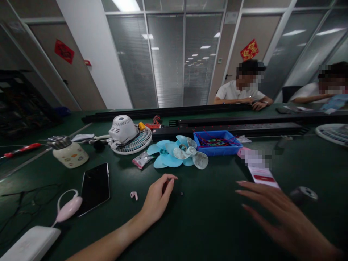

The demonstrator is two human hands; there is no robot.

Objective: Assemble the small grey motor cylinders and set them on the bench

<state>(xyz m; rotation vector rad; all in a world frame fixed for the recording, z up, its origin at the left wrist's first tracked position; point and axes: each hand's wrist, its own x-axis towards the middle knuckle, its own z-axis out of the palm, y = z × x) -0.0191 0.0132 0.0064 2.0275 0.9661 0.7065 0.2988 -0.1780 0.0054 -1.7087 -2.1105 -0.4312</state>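
Note:
My left hand (157,197) rests over the green table with its fingers curled and the thumb brought close to the fingertips. Anything small between those fingers is hidden. Just right of it lies a tiny dark round part (182,194), and a pink earbud (134,195) lies to its left. My right hand (274,206), a little blurred, hovers with fingers stretched and apart, holding nothing visible. Beyond its fingertips is a phone (262,174) with a lit screen, and beside it a grey metal cylinder (304,194). Blue fan blades (170,154) lie in a pile ahead of my hands.
A blue bin (217,150) holds wires and circuit boards. Left of the blades are a white fan housing (122,129), a small plastic packet (142,159), a cream jar (71,155) and a dark phone (95,188). Long black rails (231,127) cross behind. Two people sit opposite.

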